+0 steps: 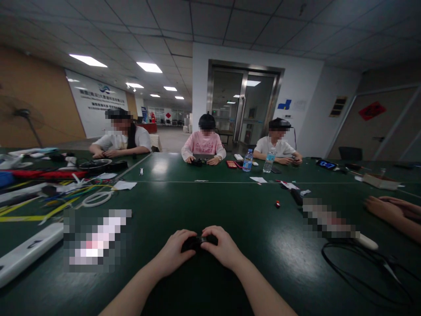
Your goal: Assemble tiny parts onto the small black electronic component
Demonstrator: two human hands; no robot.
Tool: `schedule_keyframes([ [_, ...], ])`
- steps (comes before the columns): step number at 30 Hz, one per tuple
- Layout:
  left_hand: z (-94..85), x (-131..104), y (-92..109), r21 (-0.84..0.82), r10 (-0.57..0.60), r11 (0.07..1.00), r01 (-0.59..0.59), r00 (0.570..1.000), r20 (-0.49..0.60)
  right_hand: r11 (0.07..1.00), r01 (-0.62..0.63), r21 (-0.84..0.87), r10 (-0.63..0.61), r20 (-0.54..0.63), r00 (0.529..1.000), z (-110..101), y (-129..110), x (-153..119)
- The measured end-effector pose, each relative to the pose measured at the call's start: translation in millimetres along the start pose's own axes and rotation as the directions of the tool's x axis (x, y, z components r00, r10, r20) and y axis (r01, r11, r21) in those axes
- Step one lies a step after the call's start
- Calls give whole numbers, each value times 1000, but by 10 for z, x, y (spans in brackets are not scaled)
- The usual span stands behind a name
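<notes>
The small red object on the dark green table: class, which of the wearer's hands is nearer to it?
Right. The right hand lies below and left of the small red object; the left hand is farther left, both gripping a small black object.

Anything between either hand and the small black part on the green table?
Nothing visible. The left hand and right hand both already grip the small black part, fingers closed around its ends, just above the green table. The nearest clutter, a small red piece, lies well apart.
</notes>
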State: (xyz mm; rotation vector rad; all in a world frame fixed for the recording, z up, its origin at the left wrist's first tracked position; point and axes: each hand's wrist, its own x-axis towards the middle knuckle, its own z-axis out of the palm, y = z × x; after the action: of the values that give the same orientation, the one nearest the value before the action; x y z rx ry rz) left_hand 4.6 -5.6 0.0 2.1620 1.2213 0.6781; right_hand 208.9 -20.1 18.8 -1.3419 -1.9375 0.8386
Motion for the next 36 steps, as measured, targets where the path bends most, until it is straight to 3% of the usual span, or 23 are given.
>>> schedule_keyframes([
  [14,-49,-19,28,-51,-58,997,60,997,44,986,-16,165,39,-141,989,-579,249,11],
  [19,-65,-24,56,-52,-54,997,57,997,51,971,2,239,63,-263,963,-707,321,-2],
  [22,-53,-21,50,-51,-36,998,38,998,44,966,-6,259,80,-276,958,-731,312,-12],
  [30,-50,-18,14,-27,-15,999,16,999,49,979,-47,200,89,-208,974,-666,277,-10],
  [36,-55,-24,29,-31,-19,999,20,999,43,992,-77,105,83,-62,995,-537,166,-12],
])
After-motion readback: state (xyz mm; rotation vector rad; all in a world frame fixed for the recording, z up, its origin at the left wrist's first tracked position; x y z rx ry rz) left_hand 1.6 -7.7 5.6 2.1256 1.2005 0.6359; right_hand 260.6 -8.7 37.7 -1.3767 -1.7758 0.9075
